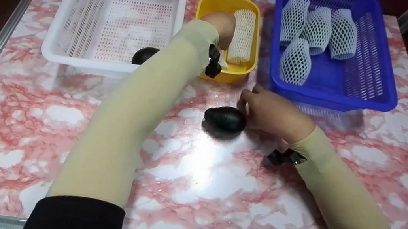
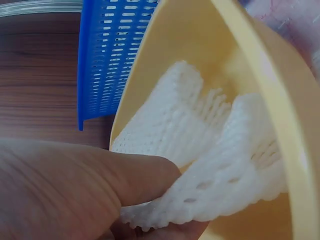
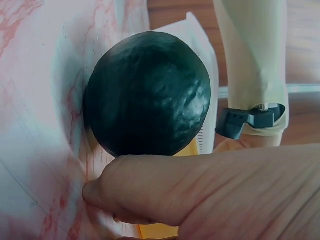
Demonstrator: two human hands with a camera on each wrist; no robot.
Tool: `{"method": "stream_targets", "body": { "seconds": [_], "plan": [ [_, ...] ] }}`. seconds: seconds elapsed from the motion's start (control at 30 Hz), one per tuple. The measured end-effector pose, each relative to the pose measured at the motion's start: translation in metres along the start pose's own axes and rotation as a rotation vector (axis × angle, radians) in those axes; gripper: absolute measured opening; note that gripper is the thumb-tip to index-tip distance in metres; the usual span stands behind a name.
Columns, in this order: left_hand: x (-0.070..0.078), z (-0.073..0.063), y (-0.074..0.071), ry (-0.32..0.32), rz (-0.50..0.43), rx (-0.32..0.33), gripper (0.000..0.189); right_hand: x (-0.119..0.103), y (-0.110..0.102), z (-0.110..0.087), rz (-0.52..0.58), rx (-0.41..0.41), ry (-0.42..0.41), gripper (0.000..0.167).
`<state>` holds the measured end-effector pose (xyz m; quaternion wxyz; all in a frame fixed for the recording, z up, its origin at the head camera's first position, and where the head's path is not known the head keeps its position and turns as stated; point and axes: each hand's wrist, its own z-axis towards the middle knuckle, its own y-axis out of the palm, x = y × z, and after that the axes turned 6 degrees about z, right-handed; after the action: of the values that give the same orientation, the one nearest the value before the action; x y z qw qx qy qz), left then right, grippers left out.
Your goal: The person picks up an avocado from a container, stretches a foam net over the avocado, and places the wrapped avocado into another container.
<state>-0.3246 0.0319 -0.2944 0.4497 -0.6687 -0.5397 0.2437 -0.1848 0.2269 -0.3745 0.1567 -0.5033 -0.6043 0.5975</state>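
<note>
My left hand (image 1: 222,27) reaches down into the yellow bin (image 1: 229,77). Seen from the left wrist, its thumb and fingers pinch the edge of a white foam net sleeve (image 2: 220,175). Another foam net sleeve (image 1: 243,36) lies in the bin beside that hand. A dark green avocado (image 1: 225,119) lies on its side on the table in front of the bin. Right beside its rounded end is my right hand (image 1: 277,115), fingers loosely bent and low over the table. In the right wrist view the thumb (image 3: 145,185) overlaps the avocado's lower edge.
At the back left stands a white basket (image 1: 95,64) with another avocado (image 1: 144,55) in it, partly hidden by my left sleeve. A blue basket (image 1: 334,99) at the back right contains several foam net sleeves (image 1: 295,61). The table (image 1: 60,114) has a red and white marbled top.
</note>
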Motion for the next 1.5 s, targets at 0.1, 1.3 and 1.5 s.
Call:
{"method": "stream_targets", "body": {
  "seconds": [0.1,1.3,1.5],
  "plan": [
    [-0.001,-0.005,-0.002,-0.012,-0.020,0.031,0.041,0.000,0.000,0.000,-0.007,0.007,-0.010,0.031],
    [-0.046,-0.162,0.098,0.501,0.191,0.884,0.025,-0.002,0.000,-0.001,-0.017,0.020,-0.005,0.033],
    [-0.055,-0.160,0.131,0.541,0.336,0.796,0.020,0.000,0.002,0.000,-0.026,0.034,-0.013,0.034]
  ]
}}
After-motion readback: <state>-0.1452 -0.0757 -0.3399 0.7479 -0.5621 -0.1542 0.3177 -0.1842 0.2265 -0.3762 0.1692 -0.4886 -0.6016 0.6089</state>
